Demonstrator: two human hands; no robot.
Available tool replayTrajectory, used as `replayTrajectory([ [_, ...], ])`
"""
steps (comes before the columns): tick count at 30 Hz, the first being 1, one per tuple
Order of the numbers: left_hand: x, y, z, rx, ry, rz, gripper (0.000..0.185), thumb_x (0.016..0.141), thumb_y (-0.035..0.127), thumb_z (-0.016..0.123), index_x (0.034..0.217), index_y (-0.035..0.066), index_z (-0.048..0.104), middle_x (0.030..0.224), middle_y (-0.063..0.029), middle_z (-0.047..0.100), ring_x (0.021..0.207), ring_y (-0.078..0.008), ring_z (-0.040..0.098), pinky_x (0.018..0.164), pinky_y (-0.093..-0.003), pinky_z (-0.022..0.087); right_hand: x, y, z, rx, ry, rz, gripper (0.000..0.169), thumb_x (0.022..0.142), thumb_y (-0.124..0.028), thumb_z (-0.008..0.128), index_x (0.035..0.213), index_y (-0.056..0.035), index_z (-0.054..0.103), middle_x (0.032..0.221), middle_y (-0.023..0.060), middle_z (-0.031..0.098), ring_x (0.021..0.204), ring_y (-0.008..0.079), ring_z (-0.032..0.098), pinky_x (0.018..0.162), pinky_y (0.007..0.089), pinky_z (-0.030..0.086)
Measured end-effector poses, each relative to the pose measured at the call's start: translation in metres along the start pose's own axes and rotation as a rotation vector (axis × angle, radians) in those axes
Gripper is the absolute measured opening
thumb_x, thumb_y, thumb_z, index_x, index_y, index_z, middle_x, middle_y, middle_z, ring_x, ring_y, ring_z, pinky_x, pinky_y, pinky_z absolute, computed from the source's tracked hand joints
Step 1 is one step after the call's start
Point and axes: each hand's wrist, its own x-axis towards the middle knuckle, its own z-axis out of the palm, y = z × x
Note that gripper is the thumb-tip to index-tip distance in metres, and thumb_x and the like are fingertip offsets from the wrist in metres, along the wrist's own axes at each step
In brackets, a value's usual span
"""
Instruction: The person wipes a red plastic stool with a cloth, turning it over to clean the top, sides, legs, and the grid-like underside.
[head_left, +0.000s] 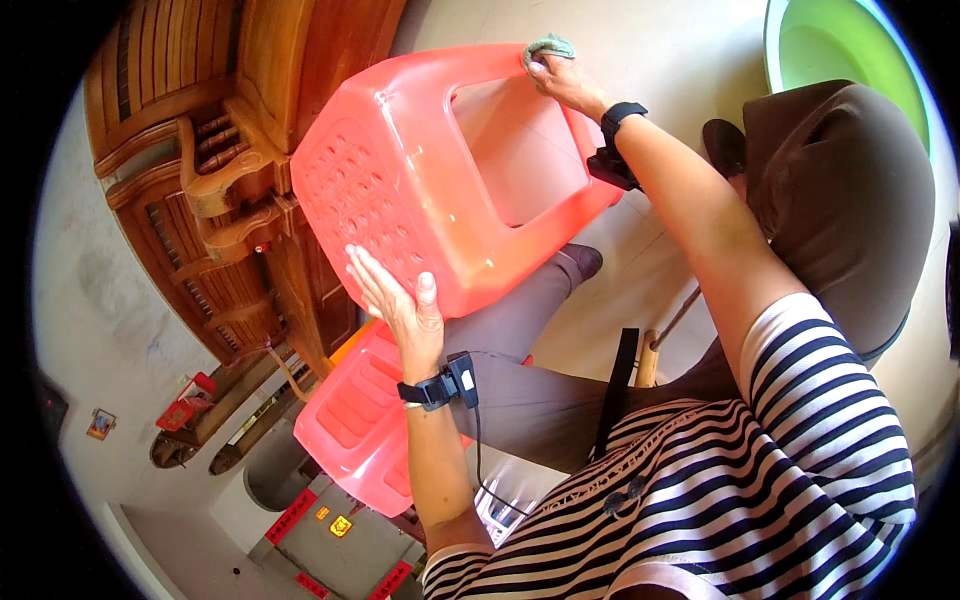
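A pinkish-red plastic stool (431, 172) is tipped on its side before me, with its dimpled seat turned to the left. My left hand (401, 304) lies against the seat near its lower edge, palm flat and thumb sticking up. At the far end of the stool, my right hand (561, 79) grips a folded green cloth (550, 46) and presses it to the plastic by a leg. The large opening in the stool's side lies between my hands. Both my wrists wear black straps with small devices.
A second red plastic stool (356, 420) stands beside my left forearm. Carved wooden furniture (247, 180) lines the left side. A green basin (847, 45) with liquid sits at the upper right, beyond my bent knee (840, 180). A bamboo-like stick (646, 360) is near my lap.
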Motion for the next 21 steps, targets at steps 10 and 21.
replayTrajectory([
  [10,0.002,-0.004,0.004,0.011,0.028,0.003,0.114,0.095,0.076,0.052,0.168,0.002,0.008,0.177,-0.0194,0.006,0.162,-0.0445,0.003,0.123,-0.07,0.004,-0.16,0.053,0.001,0.386,-0.324,0.516,0.012,0.079,-0.02,0.075,0.08,-0.0084,0.073,0.074,0.0038,0.066,0.07,0.0175,0.066,0.06,0.0415,0.055],
  [21,0.001,-0.002,0.004,0.022,0.022,0.013,0.113,0.096,0.076,0.049,0.168,0.001,0.007,0.176,-0.021,0.006,0.162,-0.0441,0.004,0.124,-0.068,0.004,-0.028,0.023,-0.065,0.908,0.267,0.675,0.014,0.096,-0.026,0.066,0.101,-0.0129,0.069,0.084,0.0041,0.069,0.076,0.0196,0.068,0.06,0.0384,0.05],
])
